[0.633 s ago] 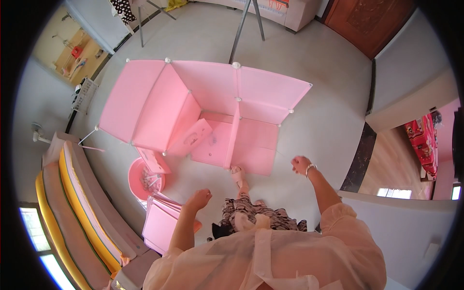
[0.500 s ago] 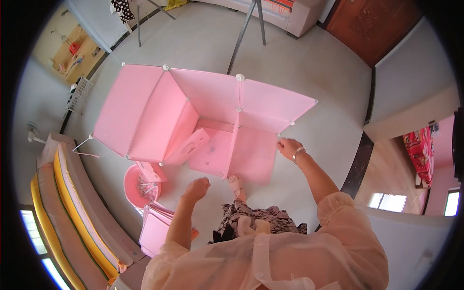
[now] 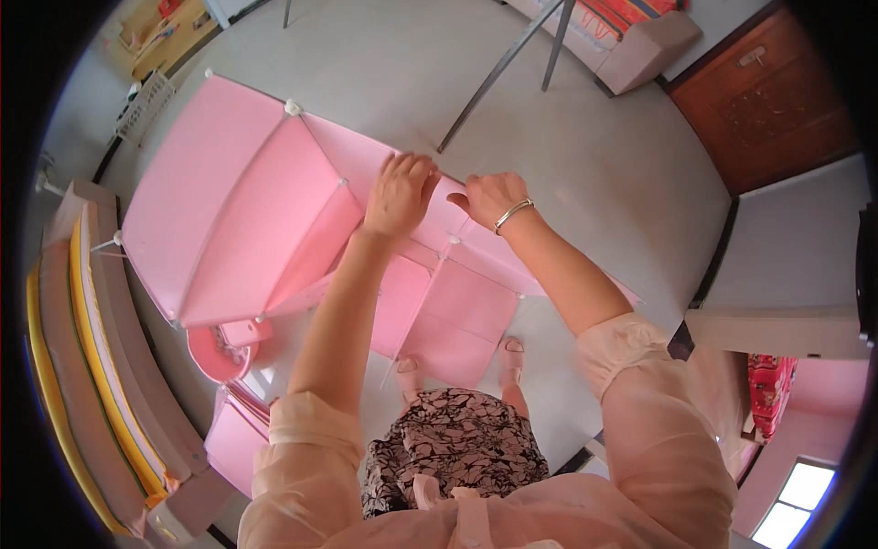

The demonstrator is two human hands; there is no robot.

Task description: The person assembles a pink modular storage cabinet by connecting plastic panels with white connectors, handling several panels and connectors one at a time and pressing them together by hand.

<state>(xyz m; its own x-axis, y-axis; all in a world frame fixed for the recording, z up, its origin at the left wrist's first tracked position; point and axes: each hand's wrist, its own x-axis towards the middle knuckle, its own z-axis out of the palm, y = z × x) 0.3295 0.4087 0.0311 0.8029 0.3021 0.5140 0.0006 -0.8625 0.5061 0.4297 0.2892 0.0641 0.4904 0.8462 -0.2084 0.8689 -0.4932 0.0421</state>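
A pink panel cabinet with white ball connectors stands on the grey floor in front of me. My left hand curls its fingers over the top edge of the cabinet's back panel. Close to its right, my right hand grips the same top edge, with its thumb on the near side and a silver bracelet on the wrist. The hands hide the connector between them. Below, a pink bottom panel lies flat between the cabinet's low walls, near my sandalled feet.
On the left, a pink bucket stands beside a stack of pink panels. A sofa with yellow cushions runs along that side. Metal legs rise behind the cabinet. A wooden door is at the far right.
Both hands have moved up and forward onto the cabinet's back top edge, the left from low beside the cabinet, the right from its right end. The view has shifted and turned.
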